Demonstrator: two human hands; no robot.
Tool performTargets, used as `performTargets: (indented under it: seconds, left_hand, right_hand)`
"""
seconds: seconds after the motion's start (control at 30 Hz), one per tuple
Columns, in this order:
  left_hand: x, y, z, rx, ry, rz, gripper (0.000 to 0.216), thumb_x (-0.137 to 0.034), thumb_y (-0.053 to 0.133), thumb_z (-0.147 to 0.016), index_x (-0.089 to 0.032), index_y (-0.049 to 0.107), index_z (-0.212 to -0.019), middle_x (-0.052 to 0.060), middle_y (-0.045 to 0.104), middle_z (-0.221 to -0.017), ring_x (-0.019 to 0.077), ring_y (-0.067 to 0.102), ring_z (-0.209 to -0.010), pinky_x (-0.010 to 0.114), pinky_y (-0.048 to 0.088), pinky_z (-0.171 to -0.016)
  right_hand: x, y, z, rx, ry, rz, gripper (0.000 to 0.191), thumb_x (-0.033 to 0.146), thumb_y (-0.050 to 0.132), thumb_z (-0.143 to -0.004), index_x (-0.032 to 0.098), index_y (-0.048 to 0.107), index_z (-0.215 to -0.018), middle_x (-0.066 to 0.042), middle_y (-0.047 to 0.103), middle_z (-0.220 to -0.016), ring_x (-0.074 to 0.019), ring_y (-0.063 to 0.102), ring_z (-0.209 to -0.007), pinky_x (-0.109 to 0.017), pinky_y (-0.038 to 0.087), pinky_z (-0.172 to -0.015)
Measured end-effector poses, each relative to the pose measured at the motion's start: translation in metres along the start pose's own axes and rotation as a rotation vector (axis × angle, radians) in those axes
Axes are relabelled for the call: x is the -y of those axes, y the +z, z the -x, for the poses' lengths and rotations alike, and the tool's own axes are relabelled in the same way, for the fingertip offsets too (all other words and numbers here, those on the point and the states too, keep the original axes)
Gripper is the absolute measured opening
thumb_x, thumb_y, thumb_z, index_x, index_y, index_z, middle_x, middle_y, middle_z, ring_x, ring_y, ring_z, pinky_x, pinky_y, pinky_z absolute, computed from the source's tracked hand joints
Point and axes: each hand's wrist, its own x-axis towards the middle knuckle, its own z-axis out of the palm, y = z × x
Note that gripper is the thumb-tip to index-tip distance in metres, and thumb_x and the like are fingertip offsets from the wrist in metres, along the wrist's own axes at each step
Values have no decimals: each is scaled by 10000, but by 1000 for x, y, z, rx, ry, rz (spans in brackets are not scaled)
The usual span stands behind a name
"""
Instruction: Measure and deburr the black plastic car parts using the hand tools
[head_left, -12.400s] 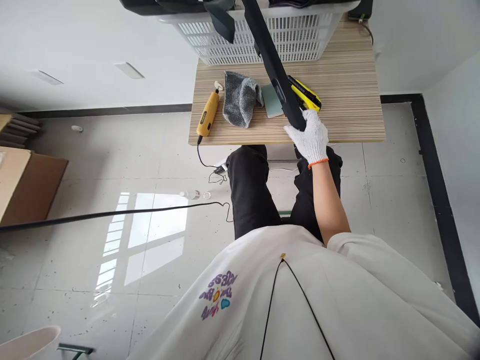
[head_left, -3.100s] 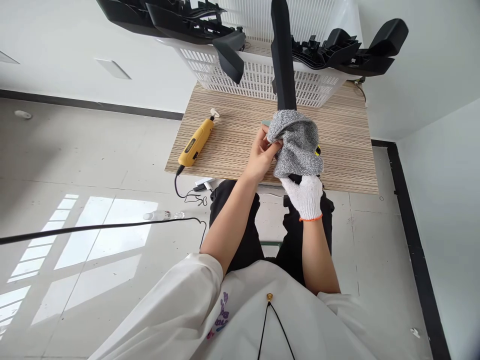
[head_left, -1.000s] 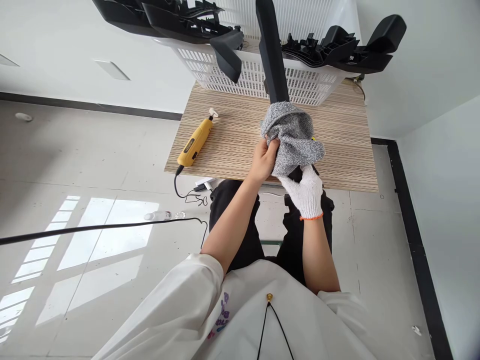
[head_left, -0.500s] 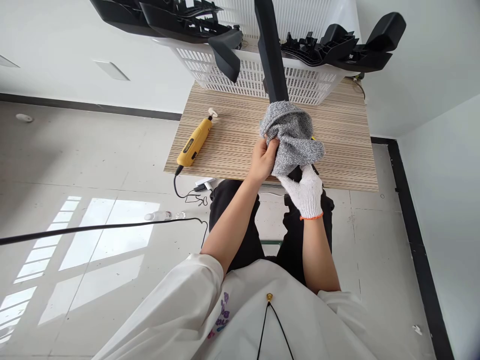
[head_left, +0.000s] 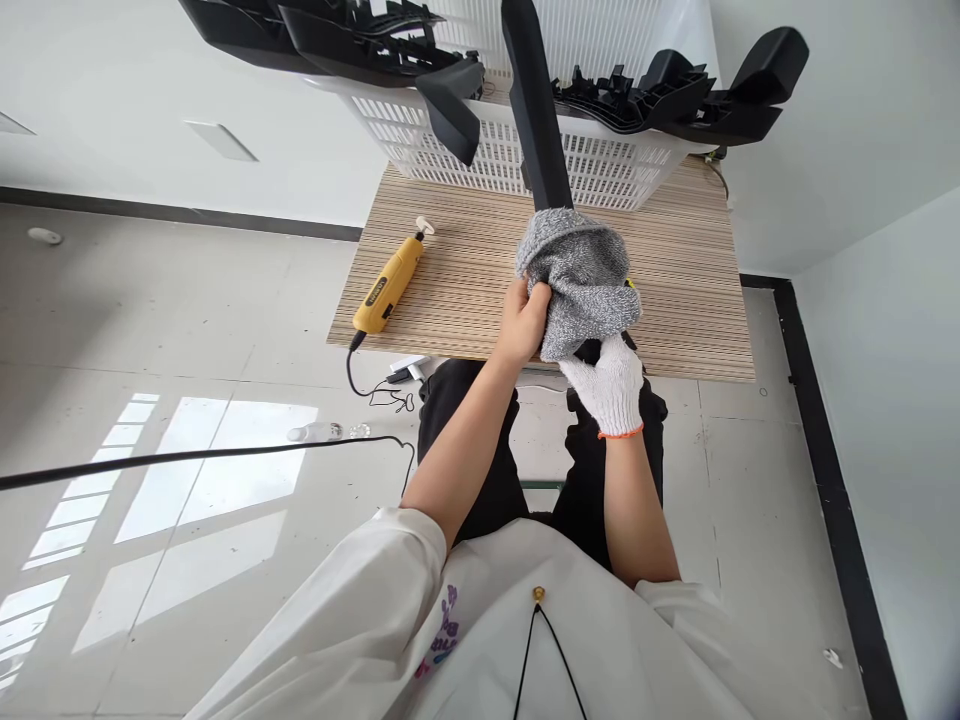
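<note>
A long black plastic part [head_left: 538,110] points away from me over the table, its near portion covered by a grey cloth [head_left: 581,285]. Bare and closed, my left hand [head_left: 523,318] grips the cloth at its left side, thumb on top. In a white knit glove with an orange cuff, my right hand [head_left: 609,385] is closed around the near end of the black part, just below the cloth. Most of that end is hidden by cloth and glove. A small yellow bit shows at the cloth's right edge; I cannot make out what it is.
A yellow rotary tool [head_left: 390,287] with a white tip lies on the left of the wood-grain table [head_left: 457,290], its cord dropping off the front. Behind stands a white slatted basket [head_left: 480,150] with several black plastic parts [head_left: 675,95]. A plastic bottle [head_left: 315,432] lies on the floor.
The black part has shifted slightly left and tilted a little. The cloth and my left hand have moved slightly left; its folds have changed. My right hand keeps its grip.
</note>
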Motion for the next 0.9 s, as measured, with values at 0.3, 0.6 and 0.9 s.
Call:
performTargets:
  seconds: [0.3, 0.6, 0.9]
  left_hand:
    - [-70, -54, 17, -646, 481, -499, 166, -410, 489, -976, -272, 580, -980, 97, 469, -1120, 318, 503, -1241, 591, 472, -1071]
    - [-55, -62, 9, -262, 92, -668, 359, -370, 690, -910, -278, 652, -1255, 148, 384, -1541, 413, 256, -1541, 696, 219, -1265]
    - [-24, 10, 36, 326, -38, 83, 492, -659, 592, -959, -235, 636, -1204, 95, 732, -1117, 230, 715, -1045, 358, 591, -895]
  right_hand:
    - [7, 0, -8, 44, 188, -18, 445, 646, 737, -757, 273, 658, -986, -38, 763, -849, -321, 754, -815, -503, 605, -752]
    - [11, 0, -6, 20, 128, 17, 418, 575, 771, -763, 239, 621, -960, -45, 754, -828, -320, 760, -861, -478, 588, -791]
    - [2, -3, -2, -5, 93, -76, 512, 667, 654, -852, 209, 671, -1079, -106, 792, -950, -302, 773, -855, -395, 579, -711]
